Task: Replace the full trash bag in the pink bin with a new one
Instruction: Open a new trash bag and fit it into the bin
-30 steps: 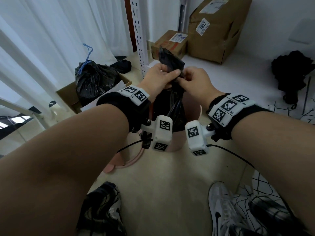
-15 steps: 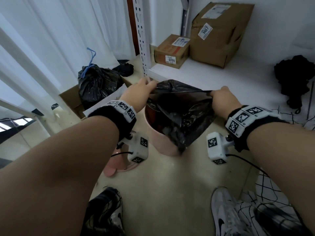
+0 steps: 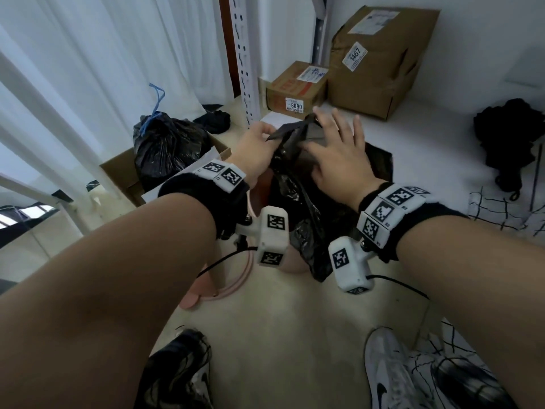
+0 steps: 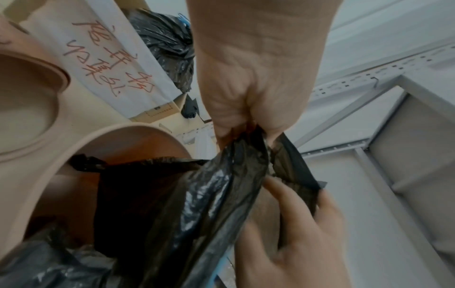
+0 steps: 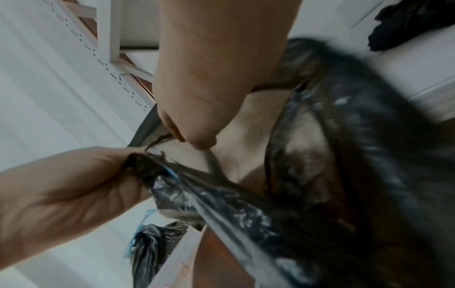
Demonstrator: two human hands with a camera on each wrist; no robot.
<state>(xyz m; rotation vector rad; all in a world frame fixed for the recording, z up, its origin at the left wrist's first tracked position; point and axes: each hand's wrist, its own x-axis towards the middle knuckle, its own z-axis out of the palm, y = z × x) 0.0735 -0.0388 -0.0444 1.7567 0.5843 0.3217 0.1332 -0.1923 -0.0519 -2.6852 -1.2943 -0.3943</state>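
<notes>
Black crinkled plastic trash bag [image 3: 298,184] pinched at its rim by left hand [image 3: 259,146] over round pink bin [image 4: 138,140], right hand [image 3: 339,160] spread flat just beside.

White curtains [image 3: 88,69], pale floor [image 3: 280,335], white shelving upright [image 3: 243,54]

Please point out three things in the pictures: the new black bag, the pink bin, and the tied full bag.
new black bag [image 3: 298,199], head view, crinkled side below the hands.
pink bin [image 4: 138,132], left wrist view, upper rim.
tied full bag [image 3: 165,146], head view, bulging black body in the carton.
</notes>
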